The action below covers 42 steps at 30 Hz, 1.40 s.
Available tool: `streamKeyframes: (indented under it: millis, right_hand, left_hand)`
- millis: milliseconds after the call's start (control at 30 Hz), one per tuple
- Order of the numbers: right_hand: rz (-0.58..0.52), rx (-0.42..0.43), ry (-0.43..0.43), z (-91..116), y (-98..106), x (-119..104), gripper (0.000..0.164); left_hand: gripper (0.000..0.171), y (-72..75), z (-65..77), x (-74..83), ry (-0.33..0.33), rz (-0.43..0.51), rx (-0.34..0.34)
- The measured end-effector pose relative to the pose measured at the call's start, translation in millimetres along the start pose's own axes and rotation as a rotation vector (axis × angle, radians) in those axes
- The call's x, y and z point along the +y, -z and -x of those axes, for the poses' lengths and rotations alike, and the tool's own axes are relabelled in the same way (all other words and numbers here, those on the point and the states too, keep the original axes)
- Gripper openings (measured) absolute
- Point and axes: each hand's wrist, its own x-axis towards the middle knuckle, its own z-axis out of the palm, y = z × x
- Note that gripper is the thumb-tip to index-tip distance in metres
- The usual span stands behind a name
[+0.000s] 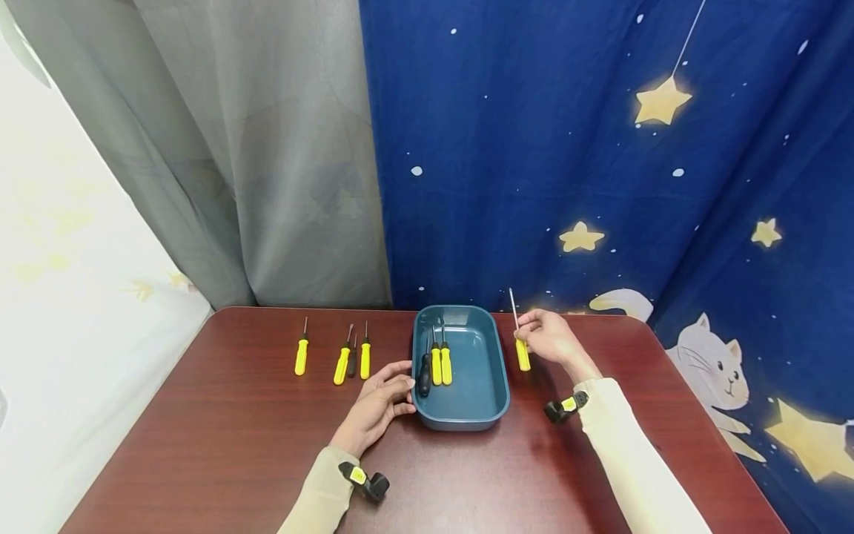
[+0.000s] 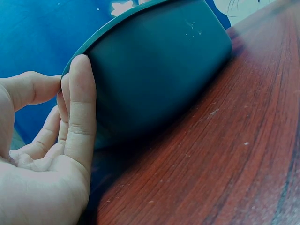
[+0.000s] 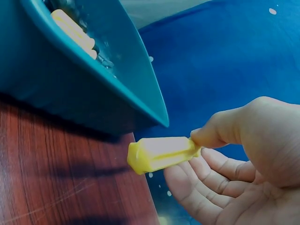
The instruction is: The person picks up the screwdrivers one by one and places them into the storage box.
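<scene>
My right hand (image 1: 550, 337) pinches a yellow-handled screwdriver (image 1: 523, 354) between thumb and fingers, near the top of its handle. It is held off the table to the right of a blue plastic tray (image 1: 477, 382), shaft pointing up and away. In the right wrist view the yellow handle (image 3: 161, 152) hangs beside the tray's outer wall. My left hand (image 1: 376, 404) grips the tray's left rim, its fingertips on the rim and outer wall (image 2: 150, 79). Inside, along the left, lie a black screwdriver (image 1: 424, 377) and two yellow-handled screwdrivers (image 1: 445, 365).
Left of the tray on the reddish-brown table (image 1: 220, 423) lie a lone yellow screwdriver (image 1: 302, 357), two more yellow ones (image 1: 342, 365) and a small dark screwdriver (image 1: 353, 360). Grey and starry blue curtains (image 1: 507, 163) hang right behind the table's far edge.
</scene>
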Motion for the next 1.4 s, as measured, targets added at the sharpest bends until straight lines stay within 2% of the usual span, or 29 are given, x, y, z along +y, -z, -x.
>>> streamKeyframes:
  millis: [733, 1033, 1400]
  right_hand:
    - [-0.019, -0.064, 0.035, 0.2, -16.4, -23.9, 0.027]
    - [-0.025, -0.089, 0.024, -1.4, -26.1, -31.7, 0.026]
    - [0.028, -0.12, 0.012, -3.5, -35.7, -42.1, 0.02]
  left_hand:
    - [0.056, 0.8, -0.2, -0.3, -0.003, 0.006, -0.006]
    - [0.056, 0.7, -0.8, -0.8, -0.001, 0.012, -0.011]
    - [0.056, 0.3, -0.4, -0.3, 0.002, 0.02, -0.01]
